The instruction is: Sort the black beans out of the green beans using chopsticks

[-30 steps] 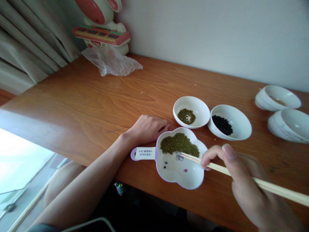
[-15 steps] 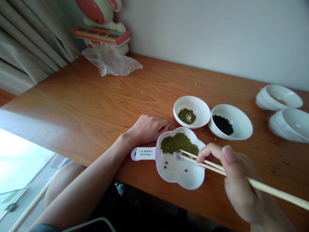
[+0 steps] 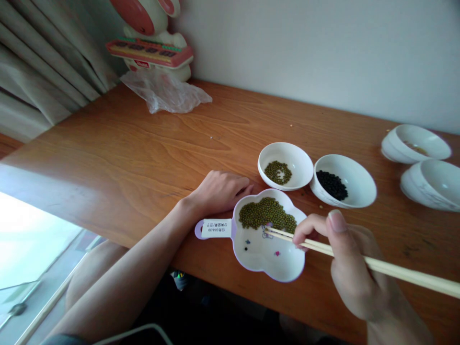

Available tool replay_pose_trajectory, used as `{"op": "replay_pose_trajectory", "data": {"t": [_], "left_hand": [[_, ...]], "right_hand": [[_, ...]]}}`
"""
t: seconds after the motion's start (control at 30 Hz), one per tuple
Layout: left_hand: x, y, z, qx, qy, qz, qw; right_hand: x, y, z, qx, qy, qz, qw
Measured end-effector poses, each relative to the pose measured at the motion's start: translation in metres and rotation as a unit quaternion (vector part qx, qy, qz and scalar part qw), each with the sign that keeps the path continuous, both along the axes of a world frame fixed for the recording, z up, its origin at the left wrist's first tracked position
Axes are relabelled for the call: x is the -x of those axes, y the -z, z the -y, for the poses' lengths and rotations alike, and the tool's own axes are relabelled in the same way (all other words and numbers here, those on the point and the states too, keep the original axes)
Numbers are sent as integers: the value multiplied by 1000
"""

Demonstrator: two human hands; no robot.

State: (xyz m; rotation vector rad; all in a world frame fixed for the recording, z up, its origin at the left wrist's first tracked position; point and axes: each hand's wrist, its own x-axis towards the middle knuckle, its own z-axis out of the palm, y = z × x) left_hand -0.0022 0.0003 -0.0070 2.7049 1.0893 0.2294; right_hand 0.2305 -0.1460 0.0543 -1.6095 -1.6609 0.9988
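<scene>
My right hand (image 3: 354, 266) is closed around a pair of wooden chopsticks (image 3: 402, 269). Their tips nearly meet over the printed figure in a purple-rimmed, flower-shaped dish (image 3: 260, 261); whether a bean is between them I cannot make out. Green mung beans (image 3: 268, 213) are heaped along the dish's far side, and one small black bean (image 3: 246, 248) lies near its left edge. My left hand (image 3: 224, 190) rests palm down on the table beside the dish, its fingers loosely laid by the rim and partly hidden. The dish's handle, with a white label (image 3: 216, 228), points left.
Behind the dish stand a white bowl (image 3: 300, 165) with some mung beans and another bowl (image 3: 361, 184) with black beans. Two more stacks of bowls, a back one (image 3: 391, 146) and a front one (image 3: 413, 187), are at the right. A plastic bag (image 3: 168, 96) and toy keyboard (image 3: 154, 52) sit far left.
The chopstick tips have come together and shifted slightly left and down within the dish. My right hand has tilted a little. My left hand and the dish stay put.
</scene>
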Motion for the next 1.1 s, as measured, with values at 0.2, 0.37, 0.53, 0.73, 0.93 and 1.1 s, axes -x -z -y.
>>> {"op": "replay_pose_trajectory", "data": {"t": [0.2, 0.37, 0.53, 0.73, 0.93, 1.1], "left_hand": [[0, 0, 0, 6, -3, -3, 1000], [-1, -4, 1, 9, -4, -13, 1000], [0, -4, 1, 13, -4, -25, 1000], [-1, -4, 1, 9, -9, -24, 1000], [-1, -4, 1, 11, -6, -18, 1000], [-1, -4, 1, 13, -9, -18, 1000]], "right_hand": [[4, -1, 1, 0, 54, -36, 998], [-13, 7, 1, -39, 48, -62, 996], [-26, 9, -3, -109, 76, -101, 986], [-21, 1, -1, -64, 104, -103, 987], [-3, 7, -6, -66, 47, -62, 995], [8, 17, -12, -48, 40, -81, 995]]}}
